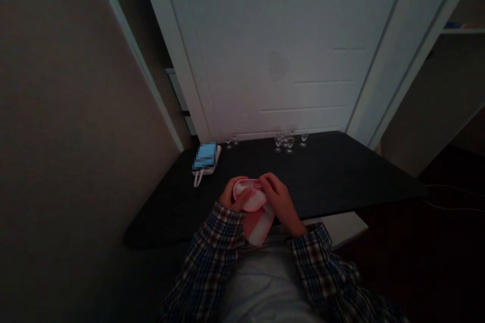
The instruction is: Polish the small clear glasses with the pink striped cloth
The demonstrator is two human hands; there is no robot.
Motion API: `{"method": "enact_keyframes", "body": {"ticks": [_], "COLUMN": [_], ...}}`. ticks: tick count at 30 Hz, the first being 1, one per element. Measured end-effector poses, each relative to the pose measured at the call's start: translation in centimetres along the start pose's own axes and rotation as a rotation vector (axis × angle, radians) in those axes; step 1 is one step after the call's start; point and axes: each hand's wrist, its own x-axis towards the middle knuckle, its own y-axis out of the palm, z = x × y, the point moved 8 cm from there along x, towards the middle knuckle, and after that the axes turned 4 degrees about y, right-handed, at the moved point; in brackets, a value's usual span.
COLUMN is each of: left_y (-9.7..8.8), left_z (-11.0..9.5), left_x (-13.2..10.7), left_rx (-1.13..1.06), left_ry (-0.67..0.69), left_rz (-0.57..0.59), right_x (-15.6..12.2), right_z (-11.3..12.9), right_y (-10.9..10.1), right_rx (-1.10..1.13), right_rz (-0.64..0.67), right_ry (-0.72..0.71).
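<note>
Clasping pink-and-white item (253, 203) between left hand (230, 198) and right hand (282, 205), both curling around it, above near edge of table (341, 176).

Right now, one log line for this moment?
left hand: holds pink-white item | right hand: holds same | dark table: small glasses at back

Pink-and-white piece (253, 204) between my left hand (229, 197) and right hand (282, 202): lower striped part looks soft, matt and cloth-like. The upper part is paler and smoother; I cannot tell its material in this dim light.
My sleeves (212, 247): woven check cloth, matt.
Table (341, 171): black, matt, faint fine grain like wood.
Stemmed glasses (290, 142) at the back: clear glass, small glints.
Panel (265, 25) behind: white, smooth, low sheen.
Box (207, 168) with cord: white, plastic-looking, smooth.
</note>
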Motion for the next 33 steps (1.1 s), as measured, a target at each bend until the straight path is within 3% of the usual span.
{"method": "enact_keyframes", "body": {"ticks": [17,23,33], "left_y": [0.1,-0.1,-0.1], "left_z": [0.8,-0.3,-0.6], "left_x": [0.1,0.0,0.0], "left_rx": [-0.018,0.005,0.000], "left_ry": [-0.035,0.014,-0.015], "left_rz": [0.011,0.011,0.014], "right_x": [0.0,-0.1,-0.1], "right_z": [-0.3,0.0,-0.1], "right_y": [-0.3,-0.2,-0.1], "right_rx": [0.068,0.066,0.071], "right_rz": [-0.055,-0.010,-0.006], "right_ry": [0.036,0.033,0.049]}}
